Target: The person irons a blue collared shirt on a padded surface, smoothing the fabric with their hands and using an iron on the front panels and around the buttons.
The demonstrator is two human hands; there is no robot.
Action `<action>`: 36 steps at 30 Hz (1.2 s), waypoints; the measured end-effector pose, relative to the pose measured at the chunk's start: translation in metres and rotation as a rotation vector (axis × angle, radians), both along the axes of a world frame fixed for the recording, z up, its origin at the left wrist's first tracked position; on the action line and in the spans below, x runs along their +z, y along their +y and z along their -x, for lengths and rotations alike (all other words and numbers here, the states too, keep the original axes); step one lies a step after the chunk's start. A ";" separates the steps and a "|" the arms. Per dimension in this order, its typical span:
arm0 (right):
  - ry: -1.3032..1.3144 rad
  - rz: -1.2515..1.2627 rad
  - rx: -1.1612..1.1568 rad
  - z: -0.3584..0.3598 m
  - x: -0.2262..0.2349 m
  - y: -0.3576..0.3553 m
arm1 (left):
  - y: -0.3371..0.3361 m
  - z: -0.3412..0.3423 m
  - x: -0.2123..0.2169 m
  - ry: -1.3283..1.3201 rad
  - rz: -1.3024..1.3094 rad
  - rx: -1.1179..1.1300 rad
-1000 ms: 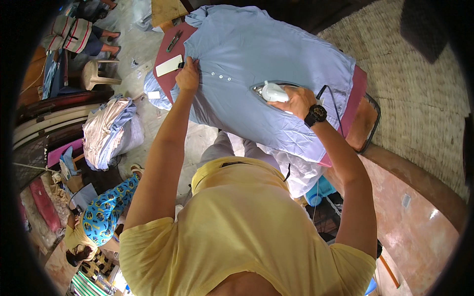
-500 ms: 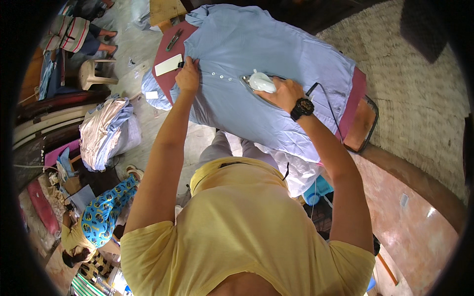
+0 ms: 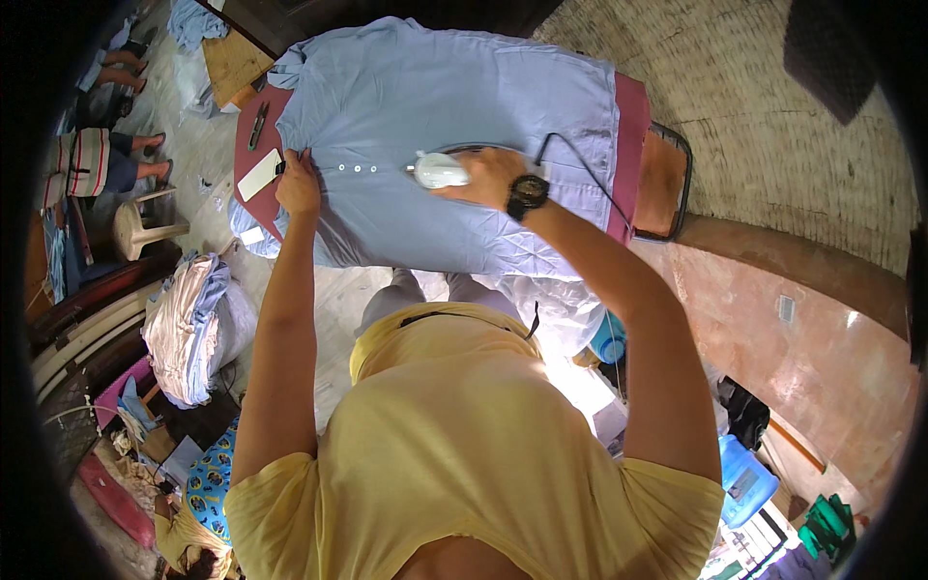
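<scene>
A light blue shirt (image 3: 435, 97) lies spread over a maroon-covered ironing board (image 3: 633, 126). My right hand (image 3: 493, 176), with a black watch at the wrist, is wrapped round the handle of a white steam iron (image 3: 443, 172), whose tip points left toward a row of white buttons (image 3: 358, 168). The iron rests on the cloth, slightly smeared by motion. At the shirt's left edge, my left hand (image 3: 299, 184) grips the cloth, fingers bent. Next to it are a white flat rectangular piece (image 3: 259, 175) with a black end and small dark thread snips (image 3: 258, 126).
The iron's black cord (image 3: 590, 179) runs across the shirt's right part. A metal frame (image 3: 684, 184) juts from the board's right end. Left on the floor stand a cloth bundle (image 3: 184, 329) and a plastic chair (image 3: 145, 227). Another person (image 3: 208, 493) is at lower left.
My view has turned, so board and shirt appear farther left and more level. The iron's tip sits slightly farther from the buttons. Both hands keep their holds.
</scene>
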State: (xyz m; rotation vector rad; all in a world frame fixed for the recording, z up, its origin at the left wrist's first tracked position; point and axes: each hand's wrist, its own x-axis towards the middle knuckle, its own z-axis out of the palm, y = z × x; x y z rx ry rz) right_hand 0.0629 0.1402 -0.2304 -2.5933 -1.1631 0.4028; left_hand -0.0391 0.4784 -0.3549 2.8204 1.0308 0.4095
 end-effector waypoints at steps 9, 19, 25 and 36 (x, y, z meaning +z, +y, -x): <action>-0.133 -0.119 0.040 -0.022 0.002 -0.115 | 0.000 0.001 0.003 0.000 -0.025 -0.038; -0.214 -0.197 0.073 0.000 -0.014 -0.022 | 0.000 0.001 0.003 -0.046 -0.016 -0.035; -0.173 -0.234 0.036 0.006 0.000 0.030 | 0.002 0.002 0.002 -0.076 0.067 -0.022; -0.119 -0.134 0.133 -0.026 0.004 0.092 | 0.002 0.002 -0.002 -0.108 0.134 0.003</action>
